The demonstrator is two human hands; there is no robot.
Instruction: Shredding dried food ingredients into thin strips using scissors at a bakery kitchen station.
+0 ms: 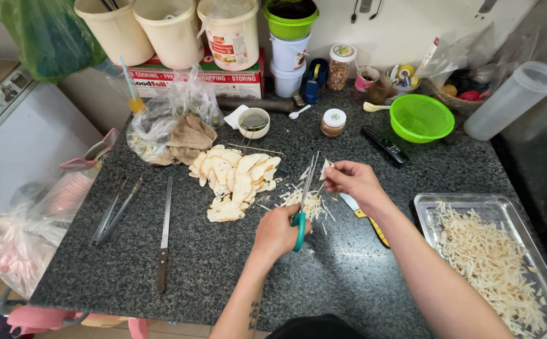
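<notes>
My left hand (278,233) grips the green-handled scissors (303,204) over the granite counter (211,251); my right hand (354,181) pinches a thin pale slice (325,168) by its edge; it looks light, dry, brittle.

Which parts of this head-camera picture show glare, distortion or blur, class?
Head view: even, soft light, faint shadows under the left hand and scissors; mild glare on the metal tray; wide-angle bending of the granite counter edges; right hand sharp, no motion blur.

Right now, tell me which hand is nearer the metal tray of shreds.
Right. The right hand sits just left of the metal tray; the left hand, holding scissors, is farther left.
</notes>
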